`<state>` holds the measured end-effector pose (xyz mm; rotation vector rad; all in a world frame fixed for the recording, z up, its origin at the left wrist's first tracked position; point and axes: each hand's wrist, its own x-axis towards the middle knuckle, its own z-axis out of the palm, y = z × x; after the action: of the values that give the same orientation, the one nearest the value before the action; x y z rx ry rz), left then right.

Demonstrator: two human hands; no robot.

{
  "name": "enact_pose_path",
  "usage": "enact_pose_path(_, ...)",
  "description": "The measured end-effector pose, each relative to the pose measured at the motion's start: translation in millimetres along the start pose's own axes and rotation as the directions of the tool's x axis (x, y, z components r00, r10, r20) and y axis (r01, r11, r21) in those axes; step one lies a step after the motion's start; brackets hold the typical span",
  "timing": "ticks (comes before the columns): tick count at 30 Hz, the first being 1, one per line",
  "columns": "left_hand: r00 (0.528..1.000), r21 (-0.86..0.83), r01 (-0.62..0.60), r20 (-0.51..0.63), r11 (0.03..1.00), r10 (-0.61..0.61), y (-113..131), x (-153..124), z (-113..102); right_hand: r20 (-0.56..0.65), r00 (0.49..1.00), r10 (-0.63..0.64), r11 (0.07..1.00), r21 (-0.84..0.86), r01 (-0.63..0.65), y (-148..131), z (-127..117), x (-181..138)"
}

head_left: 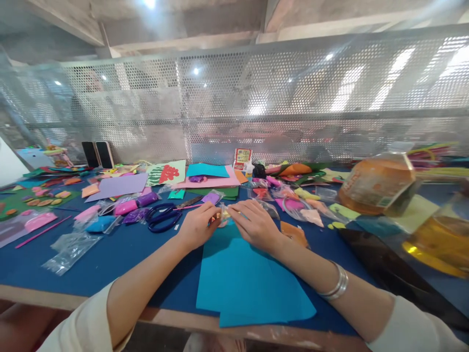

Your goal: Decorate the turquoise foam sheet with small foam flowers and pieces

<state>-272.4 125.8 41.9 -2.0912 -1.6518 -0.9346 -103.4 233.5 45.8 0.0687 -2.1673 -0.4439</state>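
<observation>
The left hand (200,226) and right hand (256,226) pinch 1 small bit (219,216) at 12 o'clock of the blue paper (242,278). Pinch softly.

Materials and finishes

Paper sheets (249,278): teal, matt, smooth. Bench (120,254): matt blue cover, bare wood front edge. Bags (69,249): clear, glossy plastic film. Scissors (163,217): glossy blue plastic handles. Bangle (337,286): polished metal. Screen (256,98): perforated sheet metal, dull grey. Bottle (377,183): clear, glossy plastic.
</observation>
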Motion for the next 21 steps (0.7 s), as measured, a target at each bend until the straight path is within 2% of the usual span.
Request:
enact_pose_path(6,1.000,0.064,-0.014,0.002,0.998,0.014,-0.9,5.5,-7.6,0.018,1.000,0.013,0.996,-0.086,-0.011,3.3,-3.0,0.1)
enact_pose_path(10,0.997,0.028,0.080,-0.027,0.996,-0.079,-9.0,7.1,-13.0,0.034,0.992,0.124,0.976,-0.187,-0.115,13.9,-4.4,-4.1)
enact_pose_path(13,0.975,-0.136,0.178,-0.112,0.975,-0.194,-16.2,7.9,-15.1,0.006,0.952,0.306,0.897,-0.338,-0.286,25.4,-4.5,-8.2)
enact_pose_path(16,0.919,-0.351,0.293,-0.153,0.889,-0.363,-19.8,9.2,-15.8,-0.008,0.898,0.440,0.805,-0.440,-0.398,35.4,-3.5,-12.8)
enact_pose_path(18,0.887,-0.432,0.336,-0.153,0.837,-0.435,-20.3,9.9,-15.4,0.001,0.885,0.466,0.796,-0.437,-0.419,38.5,-2.6,-14.7)
enact_pose_path(21,0.879,-0.469,0.348,-0.138,0.812,-0.457,-20.8,9.6,-13.0,0.004,0.908,0.419,0.847,-0.362,-0.390,35.2,-2.5,-12.8)
